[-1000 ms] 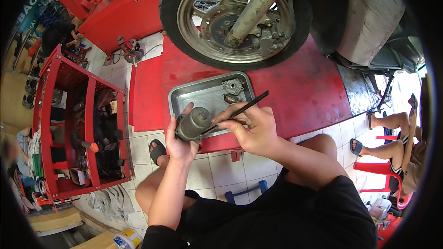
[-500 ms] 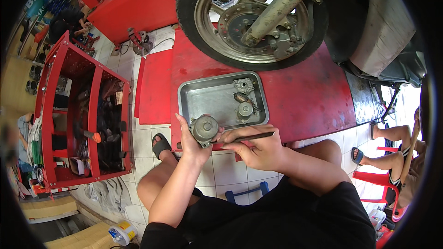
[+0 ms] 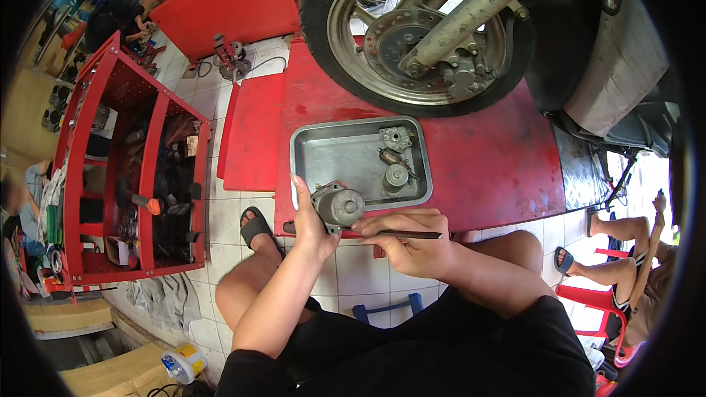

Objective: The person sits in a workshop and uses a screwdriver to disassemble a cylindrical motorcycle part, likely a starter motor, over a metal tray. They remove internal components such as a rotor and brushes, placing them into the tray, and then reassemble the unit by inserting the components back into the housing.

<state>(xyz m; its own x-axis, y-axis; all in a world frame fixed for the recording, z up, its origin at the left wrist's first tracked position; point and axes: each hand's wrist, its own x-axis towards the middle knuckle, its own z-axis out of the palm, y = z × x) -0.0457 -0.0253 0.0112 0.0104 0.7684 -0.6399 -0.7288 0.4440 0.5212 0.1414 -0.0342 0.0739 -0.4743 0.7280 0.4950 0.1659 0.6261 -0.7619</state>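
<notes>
Above the near edge of the red work table (image 3: 485, 169), my left hand (image 3: 312, 231) is closed round a grey metal motor housing (image 3: 344, 207), cylindrical with a flange, its rounded end tilted to the right. My right hand (image 3: 418, 241) grips a thin dark rod-like tool (image 3: 423, 235) whose blunt end points right. The tool's other end lies by the housing's lower side, partly hidden by my fingers. Just beyond is a metal tray (image 3: 312, 130) with a flanged metal cover (image 3: 396, 139), a small coppery part (image 3: 390, 156) and a round metal piece (image 3: 396, 176) at its right side.
A motorcycle wheel (image 3: 346, 77) stands on the table past the tray. To the left is a red tool cart (image 3: 151, 154), with red equipment (image 3: 228, 4) behind. A blue stool (image 3: 390, 307) is below me. A person sits at the right on a red chair (image 3: 588, 298).
The housing has turned in my left hand, so more of its side and flange shows. My right hand keeps its grip on the tool. The whole view has shifted slightly.
</notes>
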